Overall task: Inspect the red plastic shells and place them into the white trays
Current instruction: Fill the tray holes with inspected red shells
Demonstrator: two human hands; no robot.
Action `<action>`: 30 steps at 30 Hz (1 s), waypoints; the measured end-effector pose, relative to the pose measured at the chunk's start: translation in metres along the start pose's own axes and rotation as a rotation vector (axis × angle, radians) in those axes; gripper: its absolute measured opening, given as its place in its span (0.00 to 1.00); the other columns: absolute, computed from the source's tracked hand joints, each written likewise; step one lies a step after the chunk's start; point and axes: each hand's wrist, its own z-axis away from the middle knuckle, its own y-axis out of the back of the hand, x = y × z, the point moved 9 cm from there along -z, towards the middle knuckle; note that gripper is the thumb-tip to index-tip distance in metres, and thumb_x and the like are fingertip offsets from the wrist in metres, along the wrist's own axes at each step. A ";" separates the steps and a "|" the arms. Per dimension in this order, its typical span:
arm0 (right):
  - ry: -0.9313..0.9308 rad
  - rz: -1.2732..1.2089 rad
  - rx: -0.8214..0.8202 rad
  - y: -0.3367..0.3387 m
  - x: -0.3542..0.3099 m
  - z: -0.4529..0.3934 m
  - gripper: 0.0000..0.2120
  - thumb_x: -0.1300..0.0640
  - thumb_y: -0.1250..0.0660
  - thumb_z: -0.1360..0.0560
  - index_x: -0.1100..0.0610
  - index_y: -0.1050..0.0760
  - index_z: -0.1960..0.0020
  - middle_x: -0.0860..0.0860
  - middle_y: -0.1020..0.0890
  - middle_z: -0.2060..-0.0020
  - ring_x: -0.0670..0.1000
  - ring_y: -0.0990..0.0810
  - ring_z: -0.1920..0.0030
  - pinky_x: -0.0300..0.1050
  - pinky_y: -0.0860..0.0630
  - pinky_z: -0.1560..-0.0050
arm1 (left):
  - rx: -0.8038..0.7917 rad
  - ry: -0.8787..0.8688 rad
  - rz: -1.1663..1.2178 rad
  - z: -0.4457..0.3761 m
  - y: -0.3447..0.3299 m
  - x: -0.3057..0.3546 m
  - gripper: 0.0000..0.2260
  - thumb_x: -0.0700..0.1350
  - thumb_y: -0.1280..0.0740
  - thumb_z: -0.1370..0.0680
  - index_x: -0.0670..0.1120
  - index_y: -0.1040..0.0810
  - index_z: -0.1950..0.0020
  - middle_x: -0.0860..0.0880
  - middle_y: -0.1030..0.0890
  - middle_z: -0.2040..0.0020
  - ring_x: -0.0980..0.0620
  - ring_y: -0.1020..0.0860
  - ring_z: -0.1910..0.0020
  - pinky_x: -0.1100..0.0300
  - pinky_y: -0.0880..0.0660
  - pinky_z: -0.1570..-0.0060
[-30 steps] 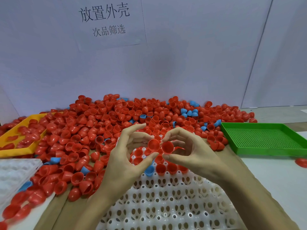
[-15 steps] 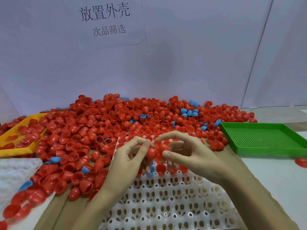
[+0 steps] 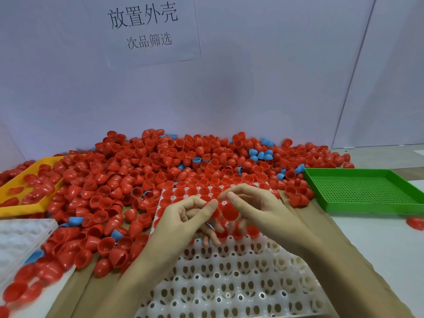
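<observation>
Head view: right hand fingers pinch a red shell over the white tray (left hand fingers curled, contents unclear).

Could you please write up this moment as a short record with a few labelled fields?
Left hand: fingers curled beside a red shell; its grip is unclear
Right hand: holds a red plastic half-shell
Tray in use: white moulded plastic tray, far rows filled, near pockets bare
Supply: heap of red plastic shells with a few blue ones
Side trays: green perforated tray right, yellow tray left
</observation>
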 end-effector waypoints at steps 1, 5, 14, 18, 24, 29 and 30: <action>0.039 0.018 0.012 0.002 -0.003 0.000 0.10 0.47 0.32 0.18 0.50 0.19 0.40 0.50 0.14 0.49 0.50 0.13 0.60 0.41 0.18 0.58 | 0.005 0.007 0.011 0.000 0.001 -0.001 0.14 0.57 0.29 0.20 0.47 0.16 0.51 0.37 0.14 0.53 0.40 0.15 0.62 0.61 0.22 0.65; 0.141 0.065 -0.028 0.002 -0.013 0.001 0.12 0.56 0.28 0.18 0.48 0.21 0.35 0.51 0.15 0.49 0.53 0.12 0.54 0.43 0.17 0.55 | 0.013 0.024 0.038 -0.001 0.002 -0.003 0.16 0.59 0.29 0.20 0.46 0.15 0.49 0.37 0.14 0.53 0.41 0.15 0.61 0.61 0.22 0.65; 0.166 0.191 -0.157 -0.016 -0.009 0.002 0.17 0.64 0.31 0.19 0.47 0.28 0.35 0.55 0.13 0.56 0.58 0.16 0.64 0.51 0.20 0.64 | 0.108 -0.001 -0.139 -0.001 0.003 -0.009 0.24 0.68 0.35 0.23 0.48 0.18 0.58 0.38 0.17 0.69 0.45 0.21 0.77 0.63 0.31 0.80; 0.077 0.260 -0.046 0.024 -0.002 0.000 0.14 0.67 0.31 0.19 0.47 0.20 0.46 0.52 0.11 0.55 0.52 0.11 0.57 0.42 0.16 0.58 | 0.135 0.009 -0.076 -0.001 0.012 -0.006 0.28 0.67 0.42 0.19 0.44 0.17 0.53 0.37 0.17 0.66 0.45 0.21 0.75 0.63 0.28 0.77; -0.046 0.598 0.106 0.096 0.015 0.012 0.11 0.59 0.27 0.21 0.42 0.19 0.52 0.47 0.13 0.62 0.48 0.13 0.62 0.40 0.20 0.62 | 0.355 -0.241 -0.712 0.002 0.051 0.027 0.21 0.62 0.41 0.17 0.52 0.20 0.62 0.49 0.18 0.71 0.52 0.23 0.77 0.58 0.23 0.73; -0.157 0.671 0.013 0.107 0.030 0.019 0.09 0.59 0.25 0.22 0.44 0.17 0.53 0.46 0.17 0.66 0.42 0.18 0.67 0.35 0.24 0.64 | 0.445 -0.325 -1.106 0.000 0.067 0.029 0.16 0.57 0.37 0.16 0.54 0.24 0.62 0.54 0.26 0.76 0.54 0.26 0.76 0.59 0.31 0.76; -0.188 0.668 -0.025 0.106 0.033 0.021 0.08 0.58 0.25 0.22 0.45 0.17 0.53 0.46 0.17 0.67 0.42 0.19 0.68 0.34 0.25 0.64 | 0.452 -0.334 -1.130 -0.001 0.068 0.028 0.16 0.56 0.37 0.16 0.54 0.24 0.63 0.54 0.27 0.76 0.56 0.26 0.75 0.62 0.34 0.77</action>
